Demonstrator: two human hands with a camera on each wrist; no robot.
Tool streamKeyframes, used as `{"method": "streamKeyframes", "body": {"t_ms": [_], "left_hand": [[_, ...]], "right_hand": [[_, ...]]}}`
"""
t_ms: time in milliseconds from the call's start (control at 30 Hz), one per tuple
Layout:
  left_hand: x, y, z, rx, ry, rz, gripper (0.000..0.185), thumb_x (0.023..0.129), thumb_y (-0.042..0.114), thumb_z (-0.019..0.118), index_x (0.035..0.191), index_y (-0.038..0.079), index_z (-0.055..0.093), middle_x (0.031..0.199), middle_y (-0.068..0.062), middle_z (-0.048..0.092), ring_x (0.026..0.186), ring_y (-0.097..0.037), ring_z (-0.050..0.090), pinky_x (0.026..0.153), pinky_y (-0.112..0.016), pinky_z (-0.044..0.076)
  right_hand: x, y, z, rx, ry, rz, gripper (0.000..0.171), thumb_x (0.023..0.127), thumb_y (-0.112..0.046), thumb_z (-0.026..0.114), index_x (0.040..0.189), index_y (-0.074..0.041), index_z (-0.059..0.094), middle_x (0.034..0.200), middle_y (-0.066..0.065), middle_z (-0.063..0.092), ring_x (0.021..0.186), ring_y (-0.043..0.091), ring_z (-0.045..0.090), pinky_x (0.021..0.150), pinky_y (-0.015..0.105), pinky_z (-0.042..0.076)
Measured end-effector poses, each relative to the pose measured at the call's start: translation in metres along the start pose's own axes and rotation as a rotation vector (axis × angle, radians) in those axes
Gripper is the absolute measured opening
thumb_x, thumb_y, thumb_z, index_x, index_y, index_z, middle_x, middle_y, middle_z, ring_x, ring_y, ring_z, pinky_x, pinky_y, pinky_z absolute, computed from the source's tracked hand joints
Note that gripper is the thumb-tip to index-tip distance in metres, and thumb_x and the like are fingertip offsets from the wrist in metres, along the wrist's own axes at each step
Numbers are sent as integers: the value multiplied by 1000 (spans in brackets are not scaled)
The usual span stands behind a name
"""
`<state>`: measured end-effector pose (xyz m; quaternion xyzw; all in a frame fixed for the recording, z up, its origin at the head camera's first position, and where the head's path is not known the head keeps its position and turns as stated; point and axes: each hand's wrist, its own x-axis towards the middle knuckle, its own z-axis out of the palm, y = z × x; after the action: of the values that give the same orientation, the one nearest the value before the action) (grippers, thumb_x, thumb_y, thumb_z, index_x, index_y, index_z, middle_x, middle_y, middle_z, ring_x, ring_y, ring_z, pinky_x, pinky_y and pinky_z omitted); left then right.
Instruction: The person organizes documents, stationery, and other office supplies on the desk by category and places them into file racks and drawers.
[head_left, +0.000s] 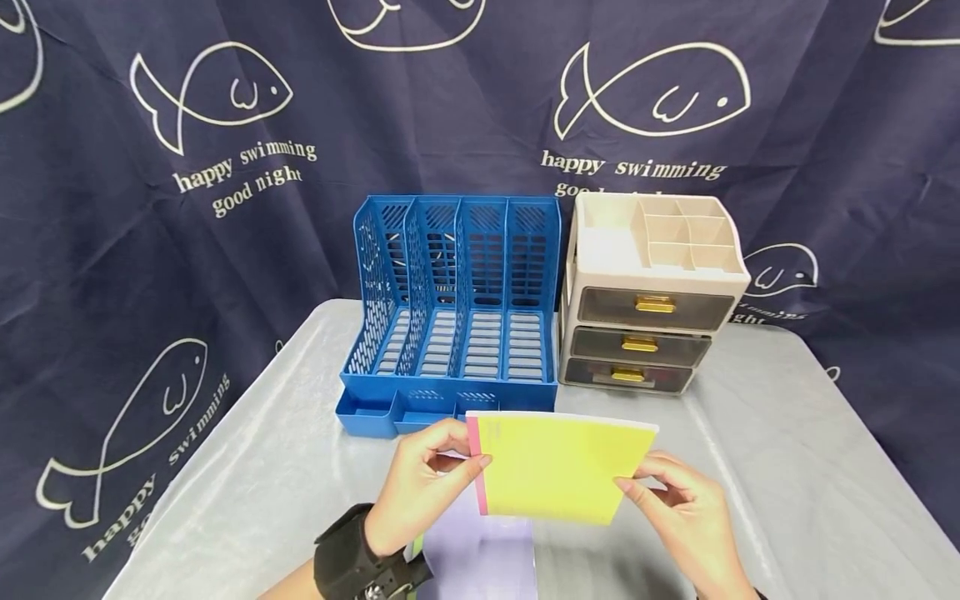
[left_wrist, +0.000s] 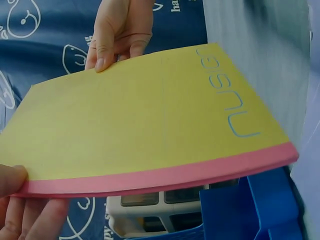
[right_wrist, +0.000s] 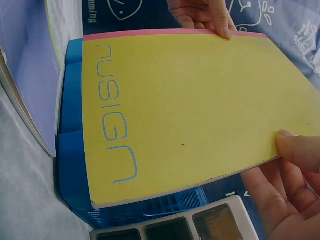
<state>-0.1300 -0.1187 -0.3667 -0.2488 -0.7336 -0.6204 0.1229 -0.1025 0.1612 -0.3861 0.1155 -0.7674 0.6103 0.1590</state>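
Note:
A yellow notebook (head_left: 562, 467) with a pink spine strip is held up between both hands, tilted above the table. My left hand (head_left: 431, 483) pinches its pink spine edge, thumb on the cover. At the opposite edge my right hand (head_left: 686, 517) pinches it between thumb and fingers. Blue "nusign" lettering runs along one end of the yellow cover (right_wrist: 180, 115) in the right wrist view. Below the notebook, a purple book (head_left: 480, 558) lies on the table, partly hidden by the left wrist; a green edge shows at its left.
Behind the hands stands a blue file rack (head_left: 450, 387) with several upright slots and small front trays. Right of it is a cream drawer unit (head_left: 656, 283) with gold handles and a compartment top. Both stand on a grey-covered table (head_left: 787, 433), before a dark fish-print curtain (head_left: 450, 108).

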Motion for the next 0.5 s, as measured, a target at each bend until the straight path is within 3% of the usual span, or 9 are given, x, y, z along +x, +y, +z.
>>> {"method": "streamKeyframes", "body": {"t_ms": [367, 500], "left_hand": [[4, 7, 1, 54, -38, -18, 12, 82, 4, 71, 92, 7, 65, 80, -8, 66, 73, -9, 63, 58, -30, 56], [8, 11, -1, 70, -35, -2, 12, 82, 3, 70, 92, 8, 65, 80, -6, 67, 73, -9, 63, 58, -29, 56]], "right_hand": [[6, 13, 1, 183, 71, -47, 23, 72, 20, 67, 83, 1, 68, 80, -1, 64, 73, 8, 62, 67, 20, 53], [13, 13, 2, 191, 65, -57, 21, 72, 20, 67, 82, 2, 66, 79, -1, 62, 72, 7, 62, 69, 21, 54]]}}
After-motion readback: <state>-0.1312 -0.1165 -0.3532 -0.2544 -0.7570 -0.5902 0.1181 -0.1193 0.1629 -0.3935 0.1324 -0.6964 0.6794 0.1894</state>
